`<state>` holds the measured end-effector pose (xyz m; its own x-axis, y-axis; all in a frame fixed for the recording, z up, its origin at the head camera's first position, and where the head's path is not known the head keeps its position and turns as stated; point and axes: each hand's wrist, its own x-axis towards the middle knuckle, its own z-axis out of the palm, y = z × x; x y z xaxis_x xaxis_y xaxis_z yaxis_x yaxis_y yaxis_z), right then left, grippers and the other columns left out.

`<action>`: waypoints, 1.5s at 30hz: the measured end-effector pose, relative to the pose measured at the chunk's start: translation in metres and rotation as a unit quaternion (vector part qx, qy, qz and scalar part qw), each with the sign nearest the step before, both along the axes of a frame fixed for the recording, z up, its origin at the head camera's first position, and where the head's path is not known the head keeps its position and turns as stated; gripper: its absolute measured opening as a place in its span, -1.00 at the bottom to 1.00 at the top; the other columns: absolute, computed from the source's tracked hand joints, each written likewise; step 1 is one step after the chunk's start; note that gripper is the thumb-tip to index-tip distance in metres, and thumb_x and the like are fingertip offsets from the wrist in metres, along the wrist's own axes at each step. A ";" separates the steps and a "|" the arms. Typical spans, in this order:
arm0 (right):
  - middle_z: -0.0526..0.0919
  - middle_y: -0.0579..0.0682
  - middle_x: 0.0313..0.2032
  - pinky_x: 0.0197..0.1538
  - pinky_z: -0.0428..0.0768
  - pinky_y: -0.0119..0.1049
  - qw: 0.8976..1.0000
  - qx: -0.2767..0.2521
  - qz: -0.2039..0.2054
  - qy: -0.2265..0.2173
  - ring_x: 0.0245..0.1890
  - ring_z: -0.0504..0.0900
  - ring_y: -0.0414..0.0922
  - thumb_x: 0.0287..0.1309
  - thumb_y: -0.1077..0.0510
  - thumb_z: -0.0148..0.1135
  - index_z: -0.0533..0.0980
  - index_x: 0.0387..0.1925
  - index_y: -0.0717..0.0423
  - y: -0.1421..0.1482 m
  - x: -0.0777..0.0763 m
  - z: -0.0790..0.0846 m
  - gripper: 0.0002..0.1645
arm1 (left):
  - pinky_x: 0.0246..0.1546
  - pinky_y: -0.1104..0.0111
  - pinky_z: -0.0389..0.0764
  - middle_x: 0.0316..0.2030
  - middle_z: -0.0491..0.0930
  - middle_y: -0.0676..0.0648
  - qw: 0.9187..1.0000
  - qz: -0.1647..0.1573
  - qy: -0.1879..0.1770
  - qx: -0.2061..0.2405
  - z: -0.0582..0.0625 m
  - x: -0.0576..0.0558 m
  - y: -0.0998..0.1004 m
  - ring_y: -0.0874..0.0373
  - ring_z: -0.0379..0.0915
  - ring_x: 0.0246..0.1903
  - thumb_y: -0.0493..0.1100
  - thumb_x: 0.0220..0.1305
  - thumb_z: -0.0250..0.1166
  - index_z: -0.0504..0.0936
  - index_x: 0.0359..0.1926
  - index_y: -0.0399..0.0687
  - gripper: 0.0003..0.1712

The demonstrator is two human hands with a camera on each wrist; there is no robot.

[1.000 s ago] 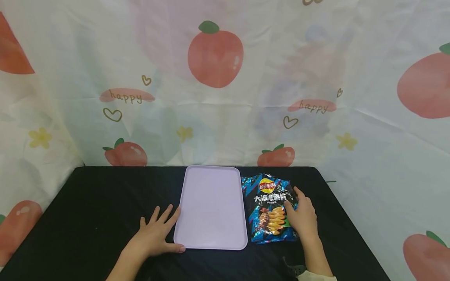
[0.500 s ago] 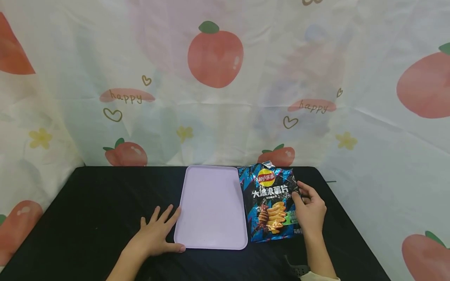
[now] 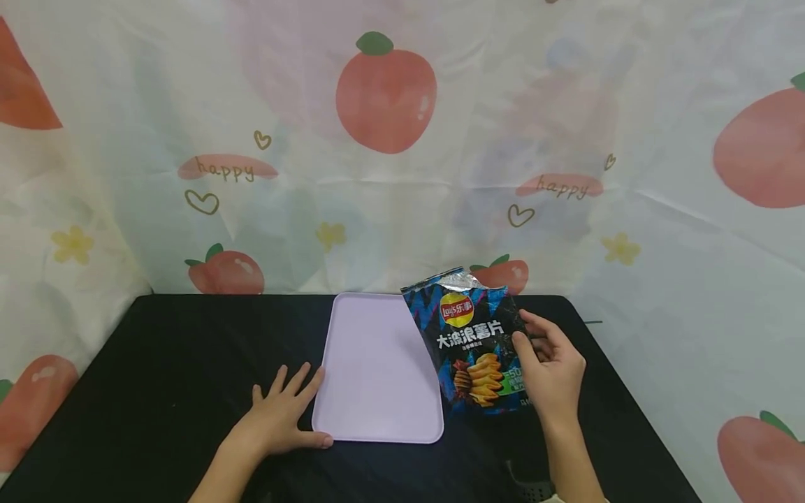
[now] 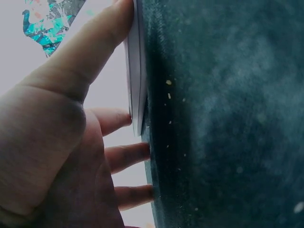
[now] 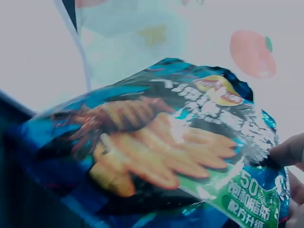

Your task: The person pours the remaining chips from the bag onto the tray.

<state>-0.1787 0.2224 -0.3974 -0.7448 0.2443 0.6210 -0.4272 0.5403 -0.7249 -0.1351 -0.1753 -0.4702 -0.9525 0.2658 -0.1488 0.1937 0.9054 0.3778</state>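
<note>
A blue and black bag of potato chips (image 3: 473, 342) hangs tilted over the right edge of a pale purple tray (image 3: 377, 384), its torn silvery top toward the back. My right hand (image 3: 553, 367) pinches the bag's right side between thumb and fingers. In the right wrist view the chip bag (image 5: 156, 142) fills the middle, with only part of the right hand (image 5: 289, 156) showing at the edge. My left hand (image 3: 277, 416) lies spread at the tray's left front corner, thumb and forefinger touching the rim. The left wrist view shows that left hand (image 4: 71, 118) against the tray's side (image 4: 135, 76).
A black cloth (image 3: 170, 391) covers the table, with small pale crumbs (image 4: 169, 89) near the tray. Behind and beside it hangs a light curtain (image 3: 402, 230) printed with peaches. A dark strap (image 3: 534, 490) lies by the right wrist.
My right hand has taken a pinch on the chip bag's right side, raised it off the cloth and carried it left over the tray's edge. The left hand and tray stay put.
</note>
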 end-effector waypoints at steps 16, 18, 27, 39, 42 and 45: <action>0.74 0.04 -0.26 -0.30 0.51 -0.64 0.991 0.087 0.060 0.079 -0.39 0.62 -0.40 0.11 0.38 0.40 0.70 0.01 0.04 -0.017 0.005 0.016 -0.59 | 0.09 -0.62 -0.04 0.53 0.08 -0.22 1.000 0.003 0.006 -0.001 0.001 -0.005 0.004 -0.50 -0.14 0.46 0.54 -0.19 0.42 0.14 0.55 0.06 0.35; 0.74 0.04 -0.26 -0.29 0.51 -0.65 0.990 0.098 0.064 0.083 -0.39 0.61 -0.40 0.10 0.39 0.41 0.71 -0.01 0.05 -0.018 0.006 0.018 -0.59 | 0.10 -0.61 -0.05 0.53 0.08 -0.21 1.000 0.004 0.003 -0.002 0.000 -0.006 0.005 -0.50 -0.15 0.46 0.55 -0.19 0.42 0.14 0.55 0.07 0.35; 0.73 -0.04 -0.28 -0.26 0.49 -0.63 0.979 0.163 0.089 0.081 -0.41 0.56 -0.38 0.10 0.36 0.42 0.70 0.00 0.02 -0.018 0.002 0.028 -0.59 | 0.11 -0.61 -0.06 0.53 0.07 -0.21 1.000 0.008 -0.007 -0.002 -0.001 -0.005 0.005 -0.49 -0.16 0.47 0.54 -0.18 0.43 0.14 0.55 0.08 0.34; 0.76 -0.09 -0.17 -0.36 0.38 -0.44 0.944 0.288 0.131 0.093 -0.36 0.60 -0.27 0.13 0.28 0.41 0.69 0.03 -0.03 -0.026 -0.015 0.043 -0.60 | 0.10 -0.61 -0.05 0.53 0.08 -0.22 1.000 0.007 -0.004 -0.007 0.002 -0.003 0.002 -0.49 -0.15 0.46 0.54 -0.19 0.43 0.14 0.55 0.07 0.35; 0.76 -0.12 -0.17 -0.41 0.36 -0.43 0.934 0.311 0.142 0.103 -0.39 0.61 -0.27 0.11 0.28 0.42 0.70 0.01 -0.05 -0.031 -0.019 0.045 -0.60 | 0.10 -0.62 -0.06 0.52 0.08 -0.22 1.000 0.007 -0.005 -0.008 0.001 -0.003 0.002 -0.50 -0.15 0.46 0.53 -0.19 0.43 0.13 0.55 0.06 0.36; 0.76 -0.14 -0.18 -0.47 0.41 -0.40 0.923 0.333 0.156 0.109 -0.47 0.60 -0.30 0.09 0.28 0.42 0.70 0.00 -0.07 -0.035 -0.021 0.047 -0.60 | 0.10 -0.62 -0.07 0.52 0.09 -0.23 1.000 0.008 -0.009 -0.009 0.001 -0.003 0.002 -0.50 -0.15 0.46 0.53 -0.19 0.44 0.13 0.55 0.06 0.36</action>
